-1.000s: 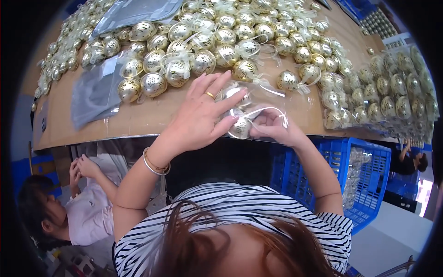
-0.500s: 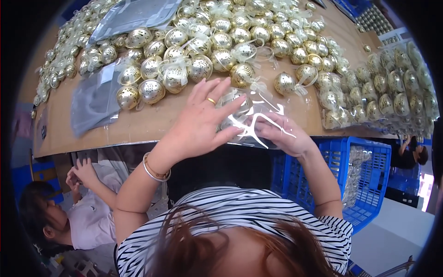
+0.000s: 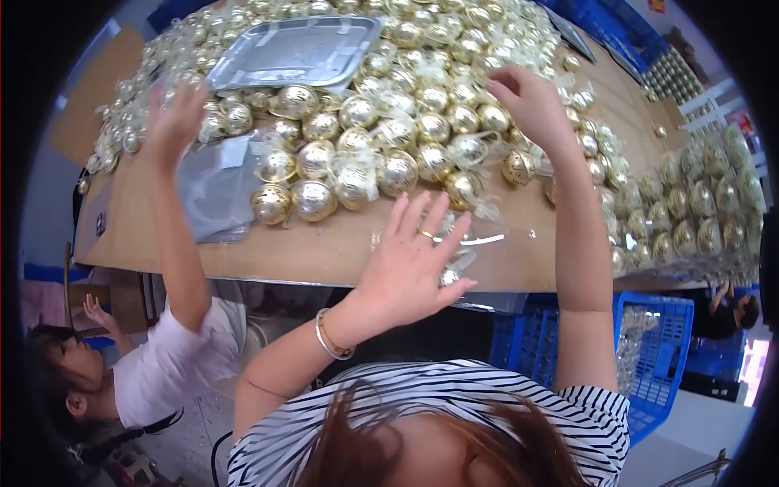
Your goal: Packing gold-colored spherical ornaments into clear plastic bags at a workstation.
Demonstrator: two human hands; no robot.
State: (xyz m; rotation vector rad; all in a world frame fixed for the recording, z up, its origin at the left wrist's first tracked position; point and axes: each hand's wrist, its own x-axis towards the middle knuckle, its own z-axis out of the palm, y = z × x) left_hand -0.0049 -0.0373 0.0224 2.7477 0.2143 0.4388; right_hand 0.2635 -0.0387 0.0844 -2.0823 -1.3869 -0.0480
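Right hand (image 3: pixel 527 101) now moved up onto the gold balls (image 3: pixel 381 158), grip loosely curled, left hand (image 3: pixel 410 260) spread flat over clear bag (image 3: pixel 479 243) on surface (image 3: pixel 268 256)

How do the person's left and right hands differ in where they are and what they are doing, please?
The left hand lies near the table's front edge, fingers spread flat over a clear bag; the right hand is stretched far out over the pile of gold balls. The left hand wears a ring, and a bracelet circles that wrist; no such thing shows on the right. The left presses down on the bag; the right's fingers curl toward the balls. Both are bare.
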